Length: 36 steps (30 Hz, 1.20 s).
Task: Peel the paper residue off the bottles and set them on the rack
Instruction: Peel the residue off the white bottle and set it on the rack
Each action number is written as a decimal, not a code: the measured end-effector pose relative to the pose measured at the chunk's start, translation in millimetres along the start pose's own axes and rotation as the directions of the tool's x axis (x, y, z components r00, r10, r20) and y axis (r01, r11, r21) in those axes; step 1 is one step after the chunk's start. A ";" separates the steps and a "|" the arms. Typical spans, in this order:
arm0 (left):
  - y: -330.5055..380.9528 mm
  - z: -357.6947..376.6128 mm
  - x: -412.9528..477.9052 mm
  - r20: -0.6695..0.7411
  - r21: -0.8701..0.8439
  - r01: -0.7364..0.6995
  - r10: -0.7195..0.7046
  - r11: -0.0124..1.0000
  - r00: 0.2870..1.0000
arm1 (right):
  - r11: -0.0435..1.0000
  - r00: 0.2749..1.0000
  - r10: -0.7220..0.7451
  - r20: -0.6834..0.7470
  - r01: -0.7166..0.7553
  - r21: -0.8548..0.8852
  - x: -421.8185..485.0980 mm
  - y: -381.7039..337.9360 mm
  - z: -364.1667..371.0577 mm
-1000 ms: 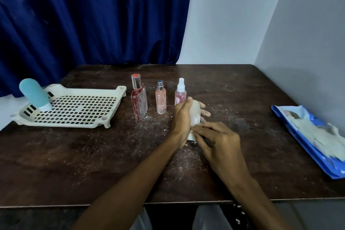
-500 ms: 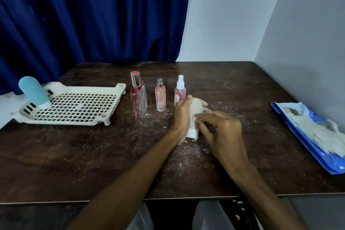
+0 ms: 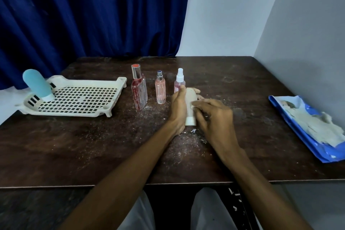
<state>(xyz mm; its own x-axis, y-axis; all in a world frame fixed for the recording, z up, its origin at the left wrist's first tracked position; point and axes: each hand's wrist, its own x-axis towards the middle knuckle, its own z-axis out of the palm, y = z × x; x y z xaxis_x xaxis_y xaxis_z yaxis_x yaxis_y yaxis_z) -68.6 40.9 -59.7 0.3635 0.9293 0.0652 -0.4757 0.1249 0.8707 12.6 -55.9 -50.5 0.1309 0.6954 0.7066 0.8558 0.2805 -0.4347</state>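
Observation:
My left hand (image 3: 178, 107) grips a beige bottle (image 3: 190, 107) with a white cap, held cap-down near the table's middle. My right hand (image 3: 212, 115) has its curled fingertips against the bottle's right side. Behind them stand a red perfume bottle (image 3: 139, 90), a small pink spray bottle (image 3: 160, 88) and a pink bottle with a white sprayer (image 3: 179, 81). A cream slotted rack (image 3: 74, 99) lies at the left with a light blue bottle (image 3: 38, 85) standing on its far left corner.
White paper crumbs (image 3: 186, 142) are scattered over the dark wooden table (image 3: 74, 145) around my hands. A blue packet with a crumpled pale wipe (image 3: 309, 127) lies by the right wall. A blue curtain hangs behind the table.
My right hand's fingertips have slid up the beige bottle's side, from near the cap toward its middle. The left hand keeps the same hold.

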 end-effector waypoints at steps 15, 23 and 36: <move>5.1 3.3 -11.4 -0.001 0.045 -0.088 0.088 0.995 0.996 | 0.994 0.998 -0.066 -0.014 0.067 0.081 -12.0 0.1 -4.4; 5.4 5.1 -13.6 -0.008 0.073 -0.090 0.091 0.993 0.996 | 0.994 0.998 -0.021 -0.065 0.027 0.102 -8.6 4.6 -3.4; 6.6 4.5 -12.3 -0.057 0.012 -0.082 0.083 0.997 0.995 | 0.987 0.998 0.037 -0.056 -0.028 0.160 -14.1 4.0 -4.2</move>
<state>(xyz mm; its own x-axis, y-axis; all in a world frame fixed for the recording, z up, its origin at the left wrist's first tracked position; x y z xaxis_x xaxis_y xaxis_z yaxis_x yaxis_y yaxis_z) -72.6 28.7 -52.6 0.2764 0.9549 0.1088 -0.4946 0.0443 0.8680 16.3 -67.3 -59.8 0.1907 0.6671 0.7201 0.7610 0.3630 -0.5378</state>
